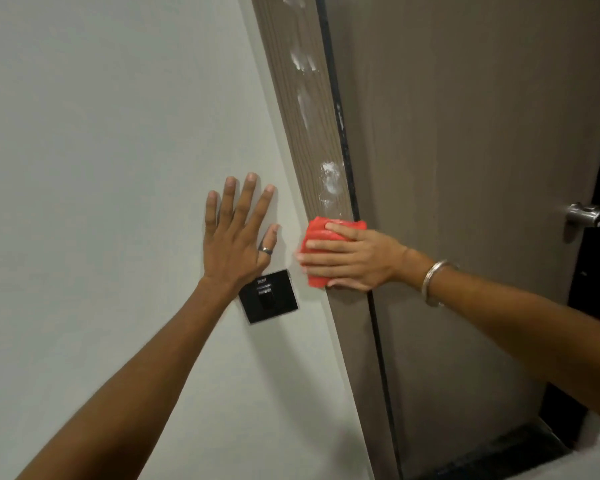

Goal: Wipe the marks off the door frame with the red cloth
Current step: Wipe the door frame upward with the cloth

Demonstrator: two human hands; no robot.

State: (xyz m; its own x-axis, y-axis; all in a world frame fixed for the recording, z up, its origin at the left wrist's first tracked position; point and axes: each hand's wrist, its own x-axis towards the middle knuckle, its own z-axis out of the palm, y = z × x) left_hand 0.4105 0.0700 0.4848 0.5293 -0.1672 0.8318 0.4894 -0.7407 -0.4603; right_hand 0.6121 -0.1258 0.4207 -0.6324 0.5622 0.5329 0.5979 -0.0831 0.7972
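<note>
Against the door frame (312, 133), the right hand (354, 259) presses the red cloth (317, 244) flat-fingered below white marks (328, 181); the left hand (236, 237) lies spread on the wall (101, 150).

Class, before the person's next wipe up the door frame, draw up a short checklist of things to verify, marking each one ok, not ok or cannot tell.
1. Red cloth under right hand, flat on the door frame: ok.
2. Left hand braced open on the wall: ok.
3. Frame clean above the cloth: not ok, white marks remain.
4. Left hand clear of the black switch plate: ok.
5. Cloth damp: cannot tell.
</note>
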